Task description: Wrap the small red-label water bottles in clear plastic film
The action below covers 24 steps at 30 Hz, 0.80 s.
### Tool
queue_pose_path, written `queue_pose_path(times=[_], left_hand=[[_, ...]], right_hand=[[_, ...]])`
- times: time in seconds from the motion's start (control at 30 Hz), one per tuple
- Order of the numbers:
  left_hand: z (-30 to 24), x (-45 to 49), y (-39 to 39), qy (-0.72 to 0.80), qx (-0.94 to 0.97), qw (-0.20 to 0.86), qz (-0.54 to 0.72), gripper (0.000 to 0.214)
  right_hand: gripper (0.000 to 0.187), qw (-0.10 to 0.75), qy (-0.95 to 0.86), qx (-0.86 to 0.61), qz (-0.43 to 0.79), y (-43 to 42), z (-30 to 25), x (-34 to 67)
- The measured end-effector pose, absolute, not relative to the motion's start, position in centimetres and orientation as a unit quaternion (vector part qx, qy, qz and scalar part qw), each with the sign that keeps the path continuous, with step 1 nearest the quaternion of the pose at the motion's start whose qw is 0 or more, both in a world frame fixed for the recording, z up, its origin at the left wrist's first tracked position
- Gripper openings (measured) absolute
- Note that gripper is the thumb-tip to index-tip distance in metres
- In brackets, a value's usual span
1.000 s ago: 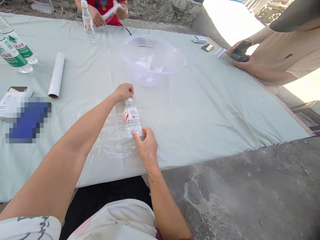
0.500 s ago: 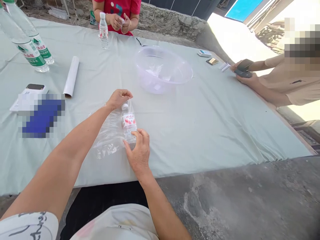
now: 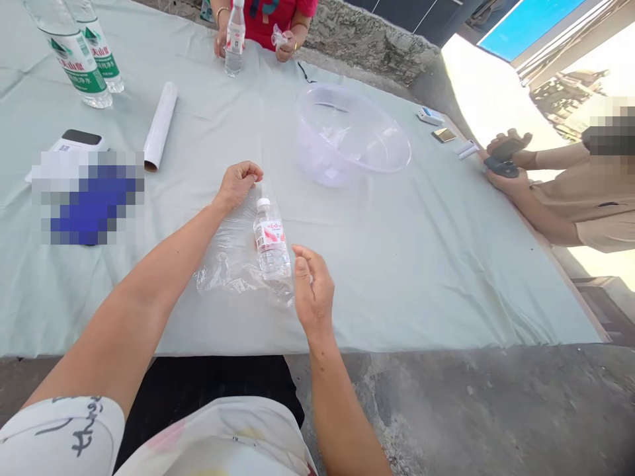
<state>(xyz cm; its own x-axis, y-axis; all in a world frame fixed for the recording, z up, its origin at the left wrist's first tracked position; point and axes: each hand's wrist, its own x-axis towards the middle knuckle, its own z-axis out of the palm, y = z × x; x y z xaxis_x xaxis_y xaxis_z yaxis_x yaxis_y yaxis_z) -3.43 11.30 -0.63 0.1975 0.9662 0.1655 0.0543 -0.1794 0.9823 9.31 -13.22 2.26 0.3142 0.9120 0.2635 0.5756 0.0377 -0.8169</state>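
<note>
A small clear water bottle (image 3: 271, 243) with a white cap and a red-and-white label lies on a crumpled sheet of clear plastic film (image 3: 225, 264) on the pale green tablecloth (image 3: 397, 251). My left hand (image 3: 238, 184) is closed just beyond the bottle's cap, pinching the far edge of the film. Just right of the bottle's base is my right hand (image 3: 311, 287), fingers curled and slightly apart, touching nothing that I can make out.
A clear plastic basin (image 3: 350, 137) sits farther back. A roll of film (image 3: 160, 125), two large green-labelled bottles (image 3: 79, 53) and a phone (image 3: 74, 140) lie at the left. One person (image 3: 262, 20) across the table holds another bottle; a second person (image 3: 560, 192) at the right holds a dark device.
My right hand has let go of the bottle's base and moved right. The bottle now lies tilted on the film. My left hand stays closed at the cap end.
</note>
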Motion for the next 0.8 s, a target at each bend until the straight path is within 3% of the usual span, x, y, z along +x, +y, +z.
queue_pose_path(times=[0.17,0.37,0.5,0.67,0.8], left_hand=[[0.1,-3.8,11.4,0.432,0.561,0.48,0.518,0.016],[0.7,-4.0,12.1,0.421,0.571,0.472,0.523,0.012],[0.5,-3.8,12.7,0.415,0.589,0.468,0.512,0.012],[0.2,-4.2,13.5,0.426,0.612,0.455,0.487,0.012],[-0.2,-5.5,13.8,0.429,0.637,0.422,0.482,0.011]], right_hand=[[0.046,0.426,-0.524,-0.689,0.264,-9.5,3.2,10.9],[0.046,0.291,-0.67,-0.672,0.118,-8.2,2.8,8.5],[0.041,0.274,-0.744,-0.605,0.072,-11.2,4.1,5.4],[0.061,0.134,-0.837,-0.507,0.157,-18.0,2.9,1.1],[0.056,0.077,-0.859,-0.472,0.184,-22.4,1.8,0.3]])
